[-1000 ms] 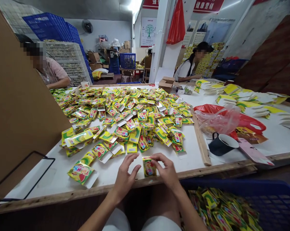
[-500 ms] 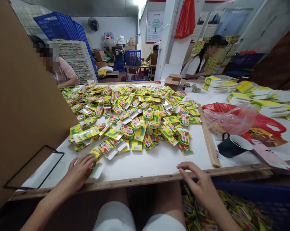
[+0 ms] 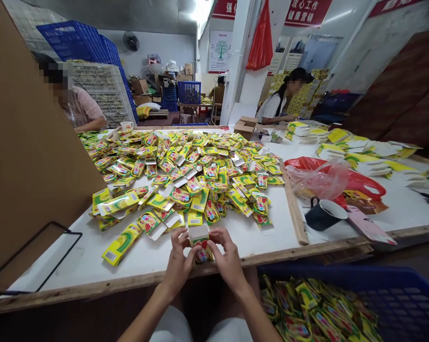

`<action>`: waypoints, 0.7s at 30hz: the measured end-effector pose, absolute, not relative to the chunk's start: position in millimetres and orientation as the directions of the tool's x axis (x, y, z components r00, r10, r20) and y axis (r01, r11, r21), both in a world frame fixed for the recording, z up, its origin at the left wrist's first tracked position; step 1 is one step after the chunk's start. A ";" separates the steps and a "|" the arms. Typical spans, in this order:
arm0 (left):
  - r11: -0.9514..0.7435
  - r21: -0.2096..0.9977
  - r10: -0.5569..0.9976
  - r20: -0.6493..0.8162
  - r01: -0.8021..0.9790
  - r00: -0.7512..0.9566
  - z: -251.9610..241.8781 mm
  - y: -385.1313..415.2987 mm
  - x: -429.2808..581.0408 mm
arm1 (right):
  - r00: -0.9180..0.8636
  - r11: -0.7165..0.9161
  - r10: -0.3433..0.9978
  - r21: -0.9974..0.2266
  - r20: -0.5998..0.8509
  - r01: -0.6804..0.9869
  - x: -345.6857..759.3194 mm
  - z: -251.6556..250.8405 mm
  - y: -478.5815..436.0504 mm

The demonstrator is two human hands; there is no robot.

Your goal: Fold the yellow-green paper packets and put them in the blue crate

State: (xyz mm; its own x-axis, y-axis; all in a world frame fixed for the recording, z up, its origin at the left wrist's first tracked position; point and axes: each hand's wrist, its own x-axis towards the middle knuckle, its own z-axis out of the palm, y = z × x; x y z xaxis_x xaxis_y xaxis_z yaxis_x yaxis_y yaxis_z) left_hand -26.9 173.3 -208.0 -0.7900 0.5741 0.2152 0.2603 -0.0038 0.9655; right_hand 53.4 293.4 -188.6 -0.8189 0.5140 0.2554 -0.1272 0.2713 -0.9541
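Close to the table's front edge, both my hands grip one small yellow printed box (image 3: 202,255), its white end flap raised on the far side. My left hand (image 3: 180,254) pinches its left side with thumb and fingers. On the opposite side, my right hand (image 3: 226,256) holds it the same way. Just beyond lies a wide heap of similar small boxes (image 3: 185,194), some with white flaps standing open. A separate yellow box (image 3: 122,243) lies left of my hands, near the front.
A blue basket (image 3: 406,285) of boxes stands below the table at right. A wooden strip (image 3: 294,204) borders the heap; past it are a dark mug (image 3: 323,216), a pink flat case (image 3: 371,224) and red plastic bags (image 3: 364,183). Cardboard (image 3: 32,156) rises at left. Two people sit across.
My left hand has brought a box from the left to the middle. My right hand has come in from the right and taken hold of it too. The view has shifted slightly right.
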 end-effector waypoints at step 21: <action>0.017 0.903 0.591 0.338 0.429 -0.733 -185.2 171.4 -35.1 | -0.828 0.465 0.381 -0.859 0.411 -0.213 46.5 -169.9 307.6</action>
State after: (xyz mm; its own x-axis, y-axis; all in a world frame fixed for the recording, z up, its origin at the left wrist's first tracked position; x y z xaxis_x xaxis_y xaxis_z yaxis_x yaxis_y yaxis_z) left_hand -35.1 171.4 -185.2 -0.7327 0.5910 0.3376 0.4295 0.0166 0.9029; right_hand 46.5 307.6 -169.9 -0.8281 0.3810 0.4111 -0.2127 0.4649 -0.8594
